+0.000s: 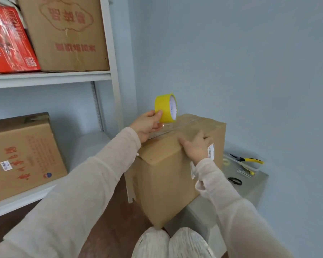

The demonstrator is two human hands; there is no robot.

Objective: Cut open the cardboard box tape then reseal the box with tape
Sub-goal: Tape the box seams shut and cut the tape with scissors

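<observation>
A brown cardboard box point(166, 183) stands upright on a low grey surface in front of me, its top flaps closed. A strip of clear tape point(175, 127) runs along the top seam. My left hand point(147, 125) grips a yellow tape roll point(165, 108) just above the far left of the box top, with tape drawn down from it to the box. My right hand point(196, 146) rests on the near right edge of the top, fingers lying over the flap, beside a white barcode label point(211, 150).
A white metal shelf point(50, 77) at left carries brown cartons point(63, 32) and a red package point(9, 40); another carton point(22, 155) sits below. At right, a clear tray point(244, 162) holds yellow-handled pliers point(250, 160), and black scissors point(235, 181) lie nearby. Blue wall behind.
</observation>
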